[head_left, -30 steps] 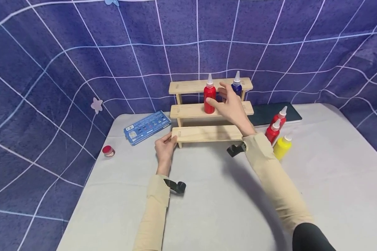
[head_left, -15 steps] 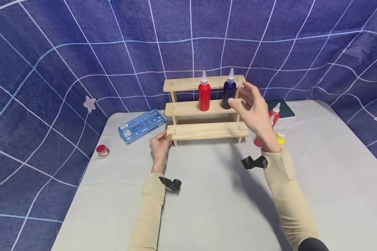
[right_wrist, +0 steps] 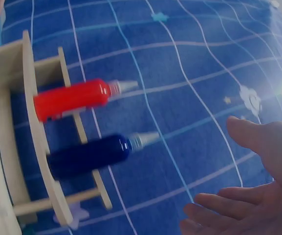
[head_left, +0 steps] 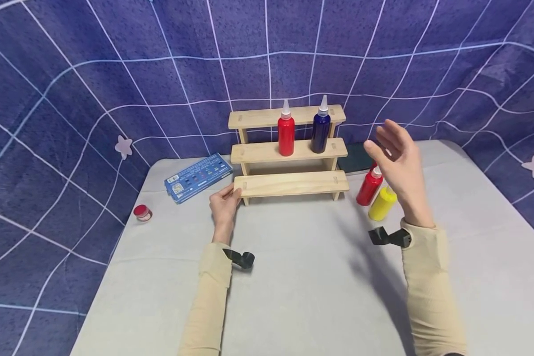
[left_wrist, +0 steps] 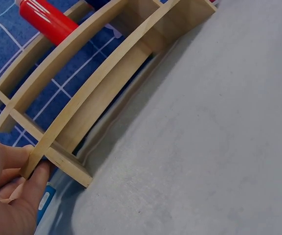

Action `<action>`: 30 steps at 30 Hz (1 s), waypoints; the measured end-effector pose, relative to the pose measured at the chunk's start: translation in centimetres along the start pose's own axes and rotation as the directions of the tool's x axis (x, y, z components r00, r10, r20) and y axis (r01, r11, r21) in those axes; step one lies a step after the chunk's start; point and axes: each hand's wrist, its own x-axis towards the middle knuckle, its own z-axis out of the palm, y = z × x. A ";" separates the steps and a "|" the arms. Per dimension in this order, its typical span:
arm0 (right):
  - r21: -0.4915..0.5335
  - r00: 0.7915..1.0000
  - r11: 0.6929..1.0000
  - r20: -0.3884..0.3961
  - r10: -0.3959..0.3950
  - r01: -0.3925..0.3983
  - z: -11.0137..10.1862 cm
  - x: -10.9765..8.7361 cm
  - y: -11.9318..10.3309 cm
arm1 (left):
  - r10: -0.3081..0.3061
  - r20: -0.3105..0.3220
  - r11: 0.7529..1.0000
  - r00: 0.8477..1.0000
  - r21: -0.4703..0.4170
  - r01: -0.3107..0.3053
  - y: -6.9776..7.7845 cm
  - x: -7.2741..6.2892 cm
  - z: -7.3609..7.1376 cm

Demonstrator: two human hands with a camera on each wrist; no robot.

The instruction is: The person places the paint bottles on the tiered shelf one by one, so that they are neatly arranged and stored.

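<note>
Wooden rack point(head_left: 253, 118), its front step point(head_left: 289, 184) pinched at the left end by the left hand point(head_left: 224, 203)! Beyond and right of that pinch, a red bottle point(head_left: 286, 137) and dark blue bottle point(head_left: 320, 133) stand upright on the middle step point(head_left: 258, 154): two up. Right hand point(head_left: 404, 170), fingers spread, holds nothing. Near it, a yellow bottle point(head_left: 382, 203) and second red bottle point(head_left: 368, 189) stand off the rack, on the table point(head_left: 293, 277), so it looks only part done.

Left grip point(left_wrist: 9, 193) pinches one end of the wooden rack point(left_wrist: 57, 126); red bottle point(left_wrist: 48, 22) perhaps standing on it
</note>
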 end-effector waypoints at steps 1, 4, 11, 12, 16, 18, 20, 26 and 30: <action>-0.011 1.000 1.000 0.000 0.010 -0.010 -0.4 -0.1 0.2 | -0.002 -0.001 1.000 1.000 0.000 0.002 0.0 0.0 0.0; -0.043 0.999 0.998 -0.007 0.038 -0.039 -1.5 -0.3 0.8 | -0.004 0.001 1.000 1.000 -0.008 0.004 0.0 0.0 0.0; -0.097 0.991 0.986 -0.007 0.136 -0.136 -3.6 -0.9 2.3 | -0.003 0.005 1.000 1.000 -0.020 0.003 0.0 0.0 0.0; -0.103 0.989 0.984 -0.001 0.148 -0.147 -3.8 -0.9 2.6 | -0.003 0.004 1.000 1.000 -0.021 0.003 0.0 0.0 0.0; -0.147 0.983 0.974 0.044 0.181 -0.173 -4.7 -1.2 4.1 | -0.003 0.010 1.000 1.000 -0.018 0.003 0.0 0.0 0.1; -0.176 0.977 0.967 0.081 0.198 -0.182 -5.1 -1.2 4.9 | -0.005 0.012 1.000 1.000 -0.014 0.006 0.0 0.1 0.1; -0.202 0.970 0.961 0.116 0.213 -0.187 -5.4 -1.3 5.7 | -0.008 0.016 1.000 1.000 -0.015 0.008 0.0 0.1 0.1; -0.239 0.951 0.951 0.190 0.245 -0.197 -6.0 -1.6 7.5 | -0.014 0.020 1.000 1.000 -0.017 0.015 0.0 0.0 0.0; -0.298 0.946 0.942 0.229 0.230 -0.157 -6.0 -1.8 8.4 | -0.020 0.022 1.000 1.000 -0.018 0.020 0.1 0.1 -0.1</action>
